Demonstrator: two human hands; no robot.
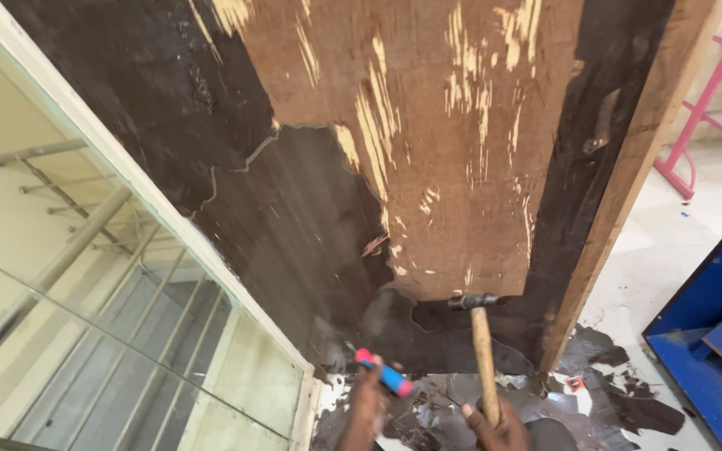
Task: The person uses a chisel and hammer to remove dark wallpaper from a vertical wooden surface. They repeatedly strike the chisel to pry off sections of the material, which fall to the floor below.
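At the far left a glass panel (85, 334) in a pale frame reflects a metal rail (60, 250). Beside it stands a big wooden board (428, 167), leaning upright, its dark laminate (294, 234) stripped away over the middle so that bare brown wood with pale splintered streaks shows; dark laminate remains down the left part and in a strip along the right edge.

Low in the middle, the left hand (368, 405) is closed round a tool with a red and blue handle (383, 373) (its tip is blurred, so I cannot tell its kind), the tip pointing up at the dark laminate near the board's foot. Just to its right, the right hand (495, 426) grips the wooden handle of a hammer (482, 351), whose metal head sits against the lower edge of the bare patch.

Torn dark scraps (620, 401) lie on the pale floor below the board. Further right are a blue metal box (712, 334) and, at the top corner, a pink frame (704, 108).
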